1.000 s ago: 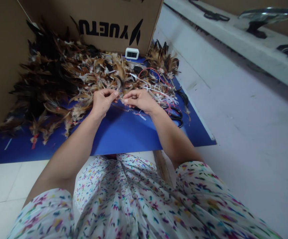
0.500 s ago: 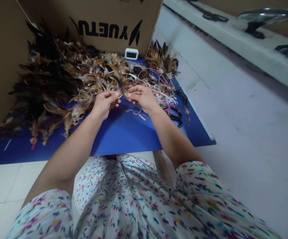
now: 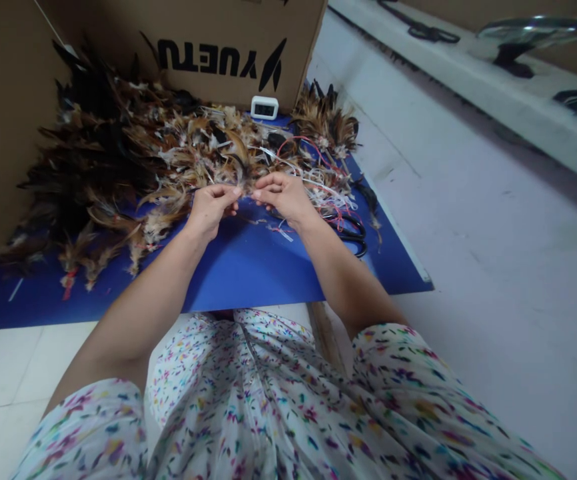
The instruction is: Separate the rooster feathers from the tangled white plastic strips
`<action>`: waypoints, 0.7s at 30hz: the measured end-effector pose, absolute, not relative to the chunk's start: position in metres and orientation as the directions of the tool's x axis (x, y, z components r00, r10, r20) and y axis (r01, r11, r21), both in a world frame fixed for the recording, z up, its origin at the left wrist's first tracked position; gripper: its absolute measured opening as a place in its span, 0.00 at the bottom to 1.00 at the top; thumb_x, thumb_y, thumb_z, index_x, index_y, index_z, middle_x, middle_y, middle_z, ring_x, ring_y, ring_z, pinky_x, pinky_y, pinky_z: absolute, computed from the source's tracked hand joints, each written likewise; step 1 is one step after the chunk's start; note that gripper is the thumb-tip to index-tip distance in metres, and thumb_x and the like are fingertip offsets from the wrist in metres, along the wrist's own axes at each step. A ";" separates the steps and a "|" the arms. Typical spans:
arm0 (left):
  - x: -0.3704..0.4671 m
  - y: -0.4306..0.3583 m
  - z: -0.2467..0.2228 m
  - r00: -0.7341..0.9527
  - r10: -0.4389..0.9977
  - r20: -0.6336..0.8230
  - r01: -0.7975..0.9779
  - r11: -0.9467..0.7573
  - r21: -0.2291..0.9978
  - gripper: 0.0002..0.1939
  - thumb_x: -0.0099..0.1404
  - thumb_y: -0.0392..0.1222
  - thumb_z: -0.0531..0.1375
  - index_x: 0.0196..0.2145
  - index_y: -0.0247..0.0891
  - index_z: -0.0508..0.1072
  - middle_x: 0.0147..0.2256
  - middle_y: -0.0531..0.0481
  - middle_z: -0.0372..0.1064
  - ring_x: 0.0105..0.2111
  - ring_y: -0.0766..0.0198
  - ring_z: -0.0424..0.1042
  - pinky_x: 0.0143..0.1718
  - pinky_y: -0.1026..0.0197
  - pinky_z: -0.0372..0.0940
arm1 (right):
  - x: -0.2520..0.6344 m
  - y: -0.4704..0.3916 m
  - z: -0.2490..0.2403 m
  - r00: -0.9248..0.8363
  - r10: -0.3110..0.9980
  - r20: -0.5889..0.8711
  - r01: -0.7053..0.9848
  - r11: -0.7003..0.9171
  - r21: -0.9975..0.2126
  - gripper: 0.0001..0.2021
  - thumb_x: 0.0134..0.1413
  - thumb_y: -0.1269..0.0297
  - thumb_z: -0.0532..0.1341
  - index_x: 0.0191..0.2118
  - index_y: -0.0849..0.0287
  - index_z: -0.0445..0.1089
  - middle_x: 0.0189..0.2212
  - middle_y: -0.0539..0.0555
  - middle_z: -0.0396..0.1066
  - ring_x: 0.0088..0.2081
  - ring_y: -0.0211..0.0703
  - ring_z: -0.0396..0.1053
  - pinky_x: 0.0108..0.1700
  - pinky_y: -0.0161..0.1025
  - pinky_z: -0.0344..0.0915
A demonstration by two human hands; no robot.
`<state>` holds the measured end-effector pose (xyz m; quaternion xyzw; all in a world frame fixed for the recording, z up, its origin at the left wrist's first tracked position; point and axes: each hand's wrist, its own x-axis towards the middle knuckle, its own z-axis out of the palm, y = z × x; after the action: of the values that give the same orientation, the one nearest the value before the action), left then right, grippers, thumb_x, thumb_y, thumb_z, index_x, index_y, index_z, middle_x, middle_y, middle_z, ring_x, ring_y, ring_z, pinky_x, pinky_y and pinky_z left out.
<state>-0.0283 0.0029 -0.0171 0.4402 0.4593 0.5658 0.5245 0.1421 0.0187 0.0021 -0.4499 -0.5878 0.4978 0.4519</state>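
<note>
My left hand (image 3: 213, 208) and my right hand (image 3: 284, 199) meet over the near side of the feather pile, thumbs and forefingers pinched. Between their fingertips stands a small brown and black feather (image 3: 240, 160), curved tip upward, with fluffy down at its base. Both hands grip it low down; the exact hold is partly hidden by the fingers. Under and beside my right wrist lie scissors with black handles (image 3: 352, 230), their blades mostly hidden. A small pale tag (image 3: 285, 235) rests on the blue board just below my right hand.
A heap of brown and black feathers (image 3: 113, 153) covers the left and back of the blue board (image 3: 253, 280). White and red ties (image 3: 336, 197) lie at right. A small white digital clock (image 3: 264, 107) stands before a cardboard box (image 3: 208, 27).
The feather between my fingertips has turned slightly, its curved brown side now clearer. My hands have barely moved, staying pinched close together.
</note>
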 end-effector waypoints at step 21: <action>-0.040 0.012 -0.018 -0.143 0.989 0.036 -0.177 -0.062 0.982 0.07 0.56 0.39 0.69 0.24 0.38 0.75 0.22 0.53 0.68 0.19 0.71 0.63 0.22 0.67 0.61 | 0.159 0.031 0.008 -0.042 0.987 0.154 0.099 0.157 -0.983 0.07 0.48 0.77 0.65 0.30 0.59 0.70 0.22 0.47 0.70 0.24 0.33 0.65 0.28 0.34 0.63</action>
<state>-0.0404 0.0119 -0.0180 0.4286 0.4736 0.5892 0.4949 0.1588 0.0308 0.0079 -0.4756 -0.5710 0.4418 0.5026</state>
